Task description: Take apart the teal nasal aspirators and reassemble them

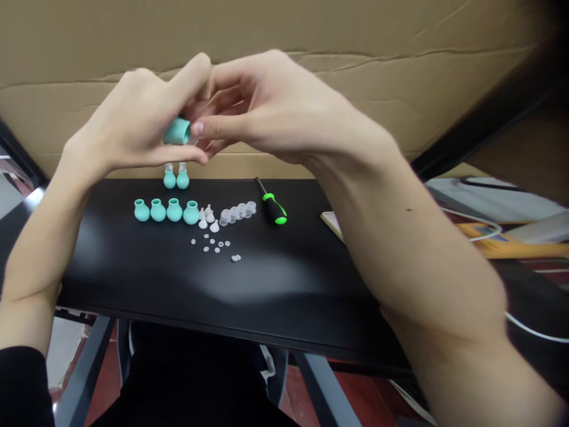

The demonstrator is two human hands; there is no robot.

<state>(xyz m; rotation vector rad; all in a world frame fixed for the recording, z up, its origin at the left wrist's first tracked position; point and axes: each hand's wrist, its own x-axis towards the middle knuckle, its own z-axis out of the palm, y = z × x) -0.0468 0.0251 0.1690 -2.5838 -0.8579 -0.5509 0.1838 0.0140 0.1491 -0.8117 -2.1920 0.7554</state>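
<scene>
My left hand (137,112) is closed around a teal rubber bulb (176,131), held up above the table with its open neck facing right. At that neck, the thumb and fingers of my right hand (271,107) pinch a small translucent piece (193,140), mostly hidden by the fingertips. Below on the table, several teal bulbs (174,210) stand in a row, mouths up. Two more bulbs (182,179) with clear tops stand behind them. Beside the row lie several white funnel-shaped pieces (208,213), several clear plastic cups (240,211) and scattered tiny white discs (212,241).
A black and green screwdriver (273,207) lies right of the cups on the black table (155,279). Partly behind my right forearm is a phone-like object (331,222). Cardboard (355,35) rises at the back. A white cable (537,335) runs at the right.
</scene>
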